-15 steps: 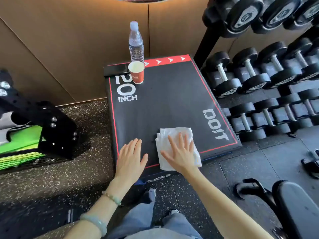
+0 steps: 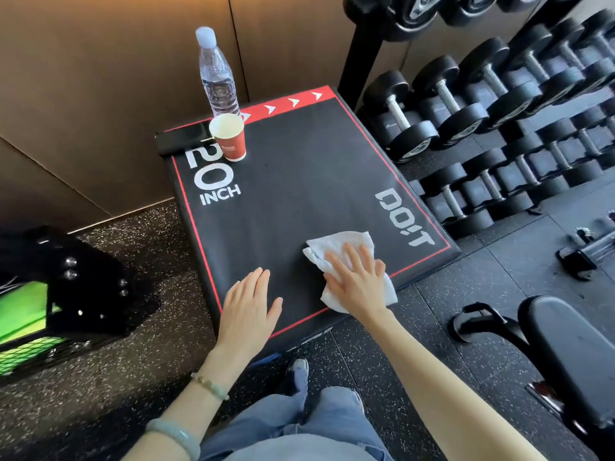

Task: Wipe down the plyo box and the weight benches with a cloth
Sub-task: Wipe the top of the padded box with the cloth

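A black plyo box [image 2: 299, 181] with red trim and white "20 INCH" lettering stands in front of me. A white cloth [image 2: 342, 247] lies on its near right part. My right hand [image 2: 356, 281] presses flat on the cloth, fingers spread. My left hand [image 2: 248, 306] rests flat on the box's near edge, left of the cloth, holding nothing. The black padded end of a weight bench [image 2: 572, 354] shows at the lower right.
A water bottle [image 2: 218, 74], a red paper cup [image 2: 229, 138] and a dark phone [image 2: 183, 139] sit at the box's far left corner. A dumbbell rack [image 2: 482, 94] fills the right side. A black and green machine [image 2: 50, 294] stands on the left.
My right hand has slid the cloth a little to the right and away from me on the box top. My left hand stays planted.
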